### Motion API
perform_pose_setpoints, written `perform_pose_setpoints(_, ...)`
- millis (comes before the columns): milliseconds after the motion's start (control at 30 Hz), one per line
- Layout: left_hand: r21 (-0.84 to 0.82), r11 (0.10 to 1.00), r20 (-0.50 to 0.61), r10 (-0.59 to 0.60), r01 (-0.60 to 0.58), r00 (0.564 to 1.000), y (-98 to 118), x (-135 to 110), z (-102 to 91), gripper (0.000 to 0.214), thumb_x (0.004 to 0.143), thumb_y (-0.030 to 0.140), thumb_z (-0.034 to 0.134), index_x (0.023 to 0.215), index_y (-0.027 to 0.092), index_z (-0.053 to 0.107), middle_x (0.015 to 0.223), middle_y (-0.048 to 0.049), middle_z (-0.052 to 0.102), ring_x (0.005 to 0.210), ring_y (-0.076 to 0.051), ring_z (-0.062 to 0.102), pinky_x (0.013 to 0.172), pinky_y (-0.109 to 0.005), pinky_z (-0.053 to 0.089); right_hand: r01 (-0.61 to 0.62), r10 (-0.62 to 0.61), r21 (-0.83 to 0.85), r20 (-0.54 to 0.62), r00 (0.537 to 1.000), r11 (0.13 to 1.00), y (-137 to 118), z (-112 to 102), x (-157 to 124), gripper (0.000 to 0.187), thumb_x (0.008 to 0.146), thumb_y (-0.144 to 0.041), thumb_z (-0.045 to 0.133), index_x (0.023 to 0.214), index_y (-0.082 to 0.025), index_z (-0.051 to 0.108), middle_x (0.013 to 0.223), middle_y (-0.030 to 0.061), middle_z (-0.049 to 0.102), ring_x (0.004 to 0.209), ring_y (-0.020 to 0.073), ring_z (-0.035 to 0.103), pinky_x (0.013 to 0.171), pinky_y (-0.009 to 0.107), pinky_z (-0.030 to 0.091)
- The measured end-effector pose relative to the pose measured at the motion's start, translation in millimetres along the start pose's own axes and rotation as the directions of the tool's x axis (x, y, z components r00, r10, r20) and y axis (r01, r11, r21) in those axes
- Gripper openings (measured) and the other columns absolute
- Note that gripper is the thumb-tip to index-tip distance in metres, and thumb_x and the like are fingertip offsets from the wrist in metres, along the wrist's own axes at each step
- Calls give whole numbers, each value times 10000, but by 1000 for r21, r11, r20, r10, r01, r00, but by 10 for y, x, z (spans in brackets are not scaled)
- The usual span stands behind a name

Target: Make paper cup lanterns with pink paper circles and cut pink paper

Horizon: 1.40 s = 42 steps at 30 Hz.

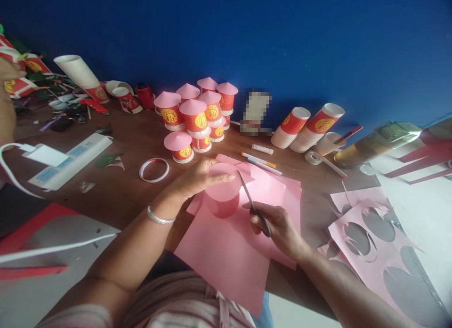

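My left hand (pixel 203 177) pinches a round piece of pink paper (pixel 221 187) between thumb and fingers, above the table. In my right hand (pixel 275 222) is a pair of scissors (pixel 252 201), its handles gripped and its blades meeting the paper's right edge. A strip of cut paper curls off beside the blades. Beneath both hands lie pink paper sheets (pixel 226 257), overlapping one another. Behind them stand several red paper cups (pixel 196 123) with gold emblems, topped by pink paper cones (pixel 192 107) and partly stacked.
Two leaning cup stacks (pixel 318 125), a tape roll (pixel 313 159) and markers (pixel 261 161) lie to the right. Pink sheets with round holes (pixel 356 229) are at far right. A white power strip (pixel 72 161) and a white ring (pixel 154 170) sit left. Another person's arm (pixel 7 92) shows at the left edge.
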<state>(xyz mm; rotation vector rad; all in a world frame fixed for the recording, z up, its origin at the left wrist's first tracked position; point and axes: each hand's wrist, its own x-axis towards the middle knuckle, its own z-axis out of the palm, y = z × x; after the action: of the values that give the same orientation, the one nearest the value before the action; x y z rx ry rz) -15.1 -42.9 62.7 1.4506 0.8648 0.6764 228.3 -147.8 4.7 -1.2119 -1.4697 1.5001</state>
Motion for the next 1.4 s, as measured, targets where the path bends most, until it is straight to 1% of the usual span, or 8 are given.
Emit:
perform_pose_setpoints(167,-38,999,-101,34,-38,994,-10,-5,41,253,839,396,820,921,158,836,875,-47,790,833,-179,680,725,-245,496,-14,14,1,-7,1000,1000,16,1,1,553,918,-646,706,1158,-151,760,663,-11,537,599,127,476,587,288,461)
perform_pose_setpoints(300,-6,1000,-85,-11,10,996,-37,-5,21,281,809,425,843,907,161,837,842,-40,783,818,-181,674,716,-252,486,-45,45,-5,-9,999,999,40,2,-6,559,907,-642,723,1183,-158,764,669,-9,546,618,131,479,606,294,448)
perform_pose_setpoints(467,-11,999,-37,-43,43,998,-55,4,-15,290,814,436,844,913,163,839,858,-33,785,803,-161,659,710,-242,469,-26,26,15,1,1000,1000,33,8,-8,530,920,-619,722,1182,-160,760,685,-4,564,623,132,487,614,298,455)
perform_pose_setpoints(767,-61,998,-125,11,-18,992,-13,-5,56,240,825,383,833,909,159,837,871,-47,794,819,-180,696,734,-256,521,-8,7,36,2,1000,999,15,15,-12,491,937,-593,710,1167,-161,759,667,-14,539,604,123,477,587,283,443)
perform_pose_setpoints(1067,35,999,36,7,-8,999,-12,-4,-15,283,866,428,785,940,163,850,948,-69,819,910,-222,718,764,-268,529,-35,35,25,4,999,999,40,17,-22,497,929,-588,720,1191,-168,763,687,-6,569,623,125,487,609,287,446)
perform_pose_setpoints(1167,-2,1000,0,3,-3,1000,-2,-9,13,276,842,420,803,930,163,849,943,-70,817,909,-224,720,759,-273,535,-16,16,29,5,1000,999,24,17,-21,487,945,-582,702,1184,-163,763,672,-12,548,614,124,477,599,287,440)
perform_pose_setpoints(1300,-23,1000,-106,-8,5,994,-1,-13,47,239,820,404,827,872,172,843,838,-45,785,855,-198,704,764,-271,533,-1,1,24,-1,1000,1000,6,19,-22,473,964,-573,680,1178,-159,760,647,-21,530,600,119,461,591,283,435)
perform_pose_setpoints(1400,-17,1000,-136,-14,12,991,-18,-8,38,242,823,412,830,875,176,842,821,-32,772,821,-176,682,759,-266,519,-7,6,29,4,1000,1000,6,22,-24,477,960,-574,682,1180,-157,757,650,-21,534,602,118,460,590,282,433)
